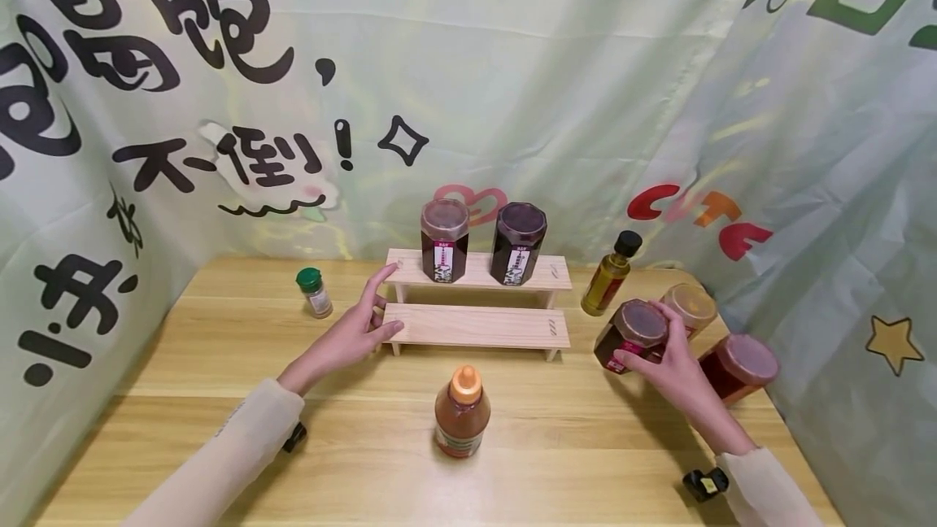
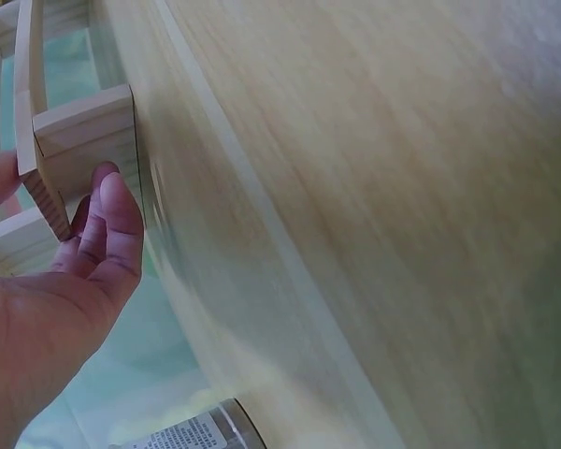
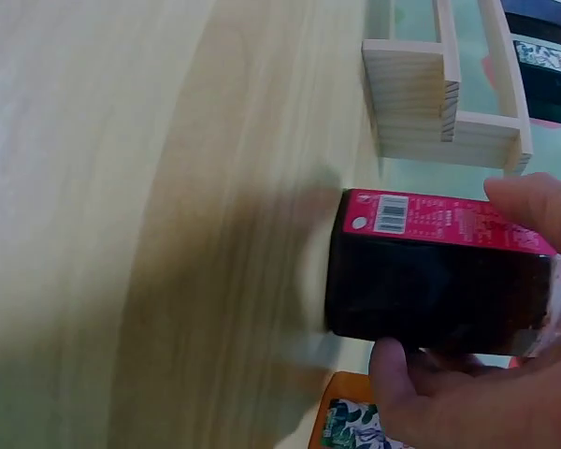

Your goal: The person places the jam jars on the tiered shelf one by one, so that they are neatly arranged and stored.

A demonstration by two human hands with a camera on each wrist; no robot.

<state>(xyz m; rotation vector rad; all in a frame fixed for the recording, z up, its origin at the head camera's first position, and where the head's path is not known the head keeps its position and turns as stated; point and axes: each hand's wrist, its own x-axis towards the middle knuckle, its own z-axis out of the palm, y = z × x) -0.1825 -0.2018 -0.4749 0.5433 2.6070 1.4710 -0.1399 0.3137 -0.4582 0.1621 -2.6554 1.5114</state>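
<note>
My left hand (image 1: 353,337) grips the left end of a two-step wooden rack (image 1: 476,325), its thumb on the lower board and its index finger reaching the upper one. In the left wrist view, curled fingers lie behind the end of the board (image 2: 28,122). My right hand (image 1: 677,371) holds a dark, many-sided jar (image 1: 631,333) between thumb and fingers, right of the rack. The right wrist view shows this jar's pink barcode label (image 3: 430,217), its base close to the tabletop. Two similar dark jars (image 1: 444,242) (image 1: 519,244) stand on the upper board.
Behind the held jar stand an amber jar (image 1: 690,307) and, farther right, a reddish jar (image 1: 738,368). An oil bottle (image 1: 606,276) is right of the rack. An orange-capped sauce bottle (image 1: 463,415) stands in front; a green-capped shaker (image 1: 315,293) is left. Printed curtains (image 1: 586,104) surround the table.
</note>
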